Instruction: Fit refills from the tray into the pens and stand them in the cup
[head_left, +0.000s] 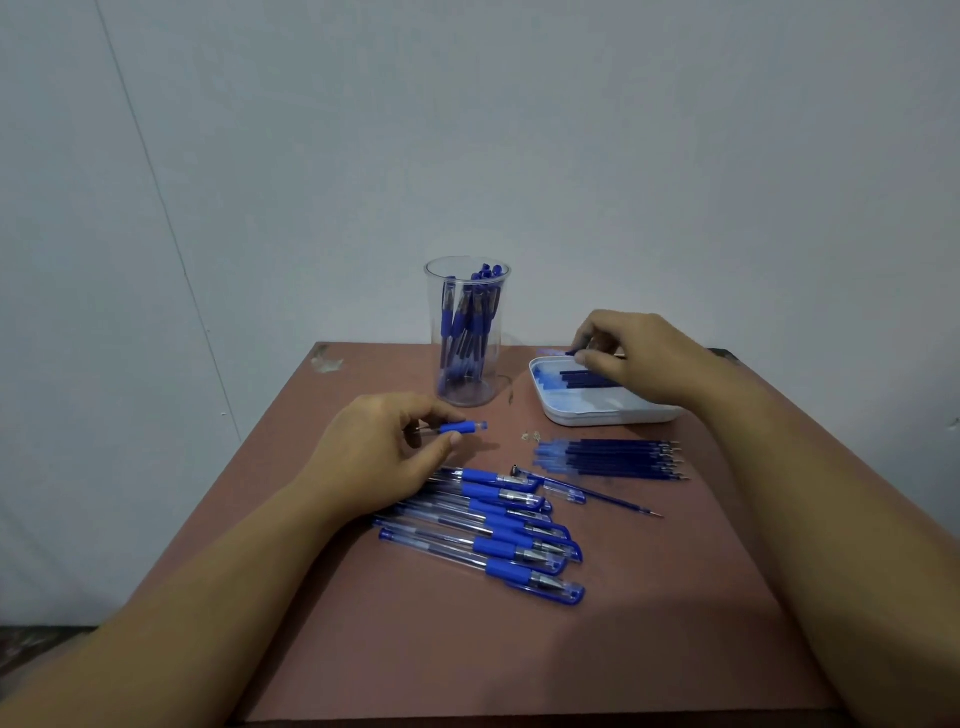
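My left hand (382, 452) pinches a pen barrel with a blue grip (462, 427) just above the table, left of centre. My right hand (634, 358) reaches over the white tray (608, 413) at the back right and pinches a dark blue refill (574, 353) above it. More refills (584, 378) lie in the tray. The clear cup (467, 332) stands at the back centre with several blue pens upright inside. Several capped blue pens (498, 525) lie in a row near my left wrist.
A bundle of loose refills (613, 458) lies in front of the tray. A pen cap (553, 487) and a single refill (618, 503) lie beside it. The brown table (467, 649) ends against a pale wall behind the cup.
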